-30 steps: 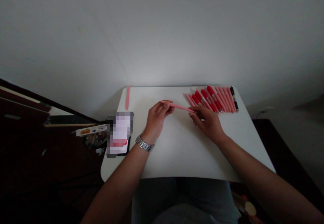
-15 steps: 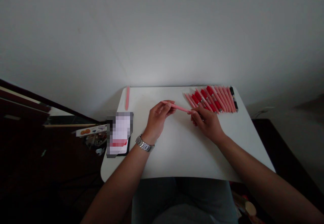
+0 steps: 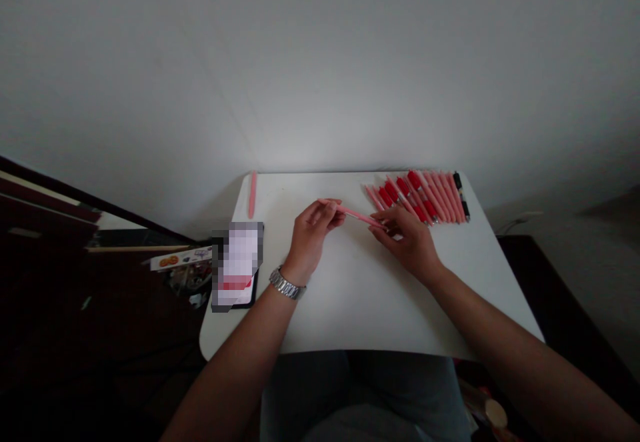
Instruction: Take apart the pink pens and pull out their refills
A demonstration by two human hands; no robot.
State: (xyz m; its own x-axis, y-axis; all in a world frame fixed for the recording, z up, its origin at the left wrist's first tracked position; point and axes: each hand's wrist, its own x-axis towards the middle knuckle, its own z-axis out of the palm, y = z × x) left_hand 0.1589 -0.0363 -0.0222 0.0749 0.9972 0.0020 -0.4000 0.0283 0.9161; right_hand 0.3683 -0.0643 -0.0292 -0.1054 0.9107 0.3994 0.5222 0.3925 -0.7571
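Observation:
Between my two hands a slim pink pen (image 3: 356, 216) is held slanted above the table, its right end lower. My left hand (image 3: 313, 229), with a metal watch band on the wrist, pinches its left part. At the other end my right hand (image 3: 403, 235) grips the pen between thumb and fingertips. A thin pale strip shows on the middle of the pen; what it is, I cannot tell. Just beyond my right hand lies a row of pink pens (image 3: 440, 192), with several red pens (image 3: 423, 195) among them and a black pen (image 3: 462, 197) at the right end.
A single pink pen (image 3: 253, 194) lies at the far left of the white table (image 3: 350, 309). Nearer, a phone (image 3: 239, 262) with a blurred screen rests by the left edge. The wall (image 3: 320, 82) rises directly behind the table. Clutter (image 3: 193, 279) sits below on the left.
My right hand's fingers have shifted along the pen's end and straightened somewhat. A pale strip on the pen now shows between the hands. My left hand has hardly moved.

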